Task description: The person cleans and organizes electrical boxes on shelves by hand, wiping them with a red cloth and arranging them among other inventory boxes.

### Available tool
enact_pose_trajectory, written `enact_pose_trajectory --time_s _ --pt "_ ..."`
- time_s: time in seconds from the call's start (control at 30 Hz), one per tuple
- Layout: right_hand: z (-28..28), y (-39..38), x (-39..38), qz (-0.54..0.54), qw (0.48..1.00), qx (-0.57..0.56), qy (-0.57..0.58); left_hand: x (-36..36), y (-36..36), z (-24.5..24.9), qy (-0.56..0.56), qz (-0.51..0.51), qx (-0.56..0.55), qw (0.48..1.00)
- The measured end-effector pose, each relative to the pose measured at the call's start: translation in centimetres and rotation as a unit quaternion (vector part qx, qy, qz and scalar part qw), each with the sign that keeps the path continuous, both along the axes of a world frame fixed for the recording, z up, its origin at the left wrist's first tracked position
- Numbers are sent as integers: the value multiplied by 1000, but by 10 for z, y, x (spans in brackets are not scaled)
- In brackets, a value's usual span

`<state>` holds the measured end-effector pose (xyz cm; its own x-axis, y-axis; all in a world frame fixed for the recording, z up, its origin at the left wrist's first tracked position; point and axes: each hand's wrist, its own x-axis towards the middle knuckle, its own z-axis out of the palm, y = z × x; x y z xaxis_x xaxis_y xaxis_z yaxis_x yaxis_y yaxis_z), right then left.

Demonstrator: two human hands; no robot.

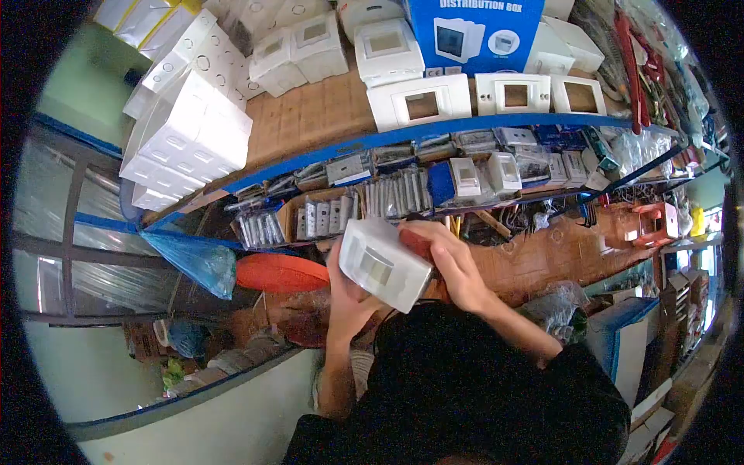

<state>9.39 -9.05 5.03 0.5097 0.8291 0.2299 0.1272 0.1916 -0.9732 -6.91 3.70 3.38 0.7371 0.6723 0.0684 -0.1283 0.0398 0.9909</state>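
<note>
A white plastic box (385,266) with a small window on its front is held up, tilted, before my chest. My left hand (346,298) grips its left side and underside, fingers partly hidden behind it. At the box's upper right side is my right hand (448,260), its fingers bent around something red (415,242), perhaps a cloth, pressed against the box. Beyond the box lies the lower shelf, with rows of thin packaged parts (395,193) in cartons.
Blue-edged shelf (310,153) runs across the front. On it stand white boxes (190,128), window-fronted boxes (418,102) and a blue distribution box carton (474,39). A red round object (281,273) and a blue plastic bag (194,262) are left of my hands. A red stool (656,225) stands at right.
</note>
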Motion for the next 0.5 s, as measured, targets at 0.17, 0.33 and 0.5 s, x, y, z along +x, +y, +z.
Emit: enact_pose_trajectory --time_s 0.17,0.33,0.5 --pt "-3 -8 -18 35 986 -4 -163 -20 -15 -5 -195 -169 -409 875" --pt "-7 -15 -29 112 964 -30 -238 -17 -20 -2 -100 -53 -372 921" --pt "-18 7 -33 25 960 59 -273 -16 -42 -33 -77 66 -274 956"
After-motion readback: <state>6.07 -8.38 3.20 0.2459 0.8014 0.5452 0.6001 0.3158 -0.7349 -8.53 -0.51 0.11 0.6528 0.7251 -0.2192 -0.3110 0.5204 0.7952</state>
